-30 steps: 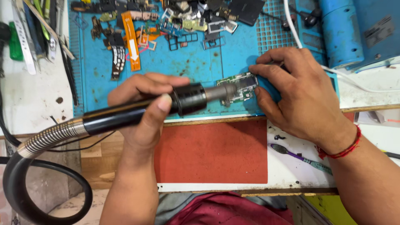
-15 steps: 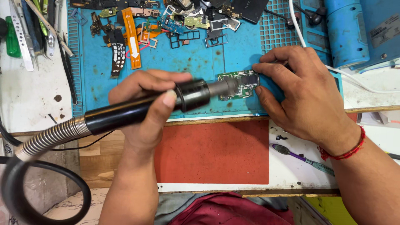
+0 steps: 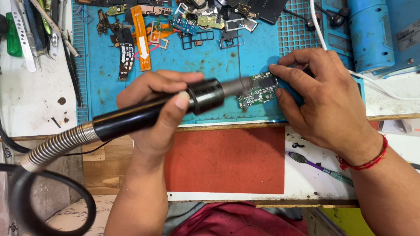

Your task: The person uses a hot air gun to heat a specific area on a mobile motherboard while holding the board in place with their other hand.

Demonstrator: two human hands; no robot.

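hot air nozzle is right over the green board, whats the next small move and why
Probably hover the hot air nozzle in small circles above the green board. The left hand aims it at the board's left end, while the right hand pins the right edge to the blue mat.

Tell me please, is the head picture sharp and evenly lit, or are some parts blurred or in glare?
Head view: light is soft and even, with no strong glare; the circuit board, the hot-air handpiece in the left hand and the right hand are sharp; only a faint shadow lies under the hands on the blue mat; the black hose loop at the lower left edge is blurred.
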